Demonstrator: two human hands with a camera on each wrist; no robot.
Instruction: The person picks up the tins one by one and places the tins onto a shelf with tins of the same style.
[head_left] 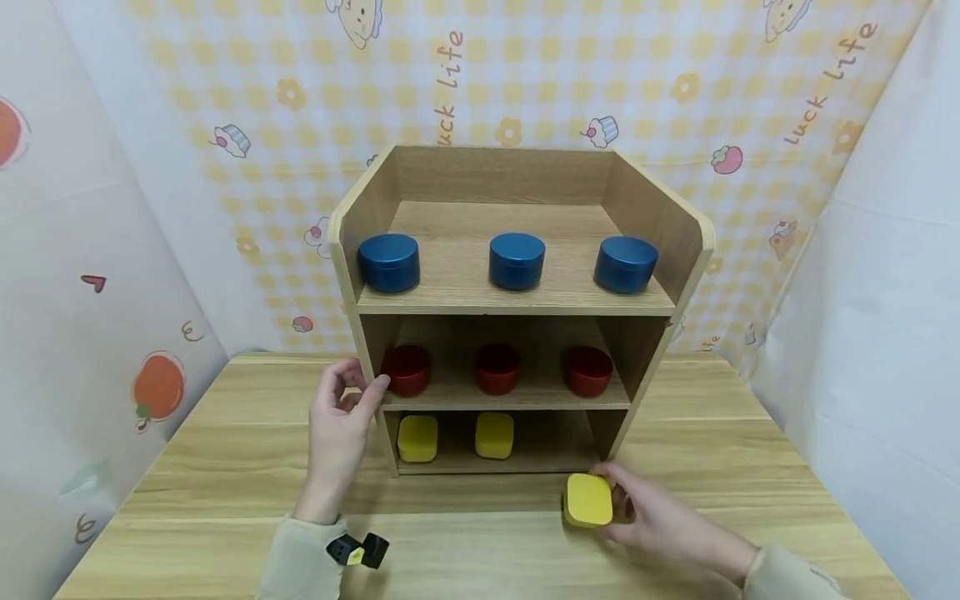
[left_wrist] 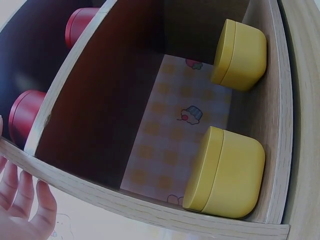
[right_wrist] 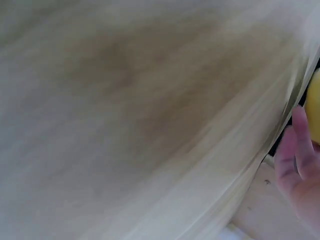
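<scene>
A small wooden shelf (head_left: 517, 302) with three levels stands on the table. My left hand (head_left: 341, 433) grips its left side panel, thumb at the front edge and fingers along the outer face; the left wrist view shows those fingers (left_wrist: 22, 195) beside the panel. My right hand (head_left: 637, 512) pinches a yellow rounded-square tin (head_left: 588, 500) in front of the shelf's lower right corner. Only part of this tin (right_wrist: 314, 107) shows in the right wrist view. Two more yellow tins, left (head_left: 417, 438) and middle (head_left: 495, 435), stand on the bottom level.
Round red tins (head_left: 497, 369) stand on the middle level, left, centre and right. Three round blue tins (head_left: 517, 261) line the top level's front. Wooden tabletop (head_left: 480, 533) surrounds the shelf, with a yellow checked cloth (head_left: 517, 83) behind and white cloth at both sides.
</scene>
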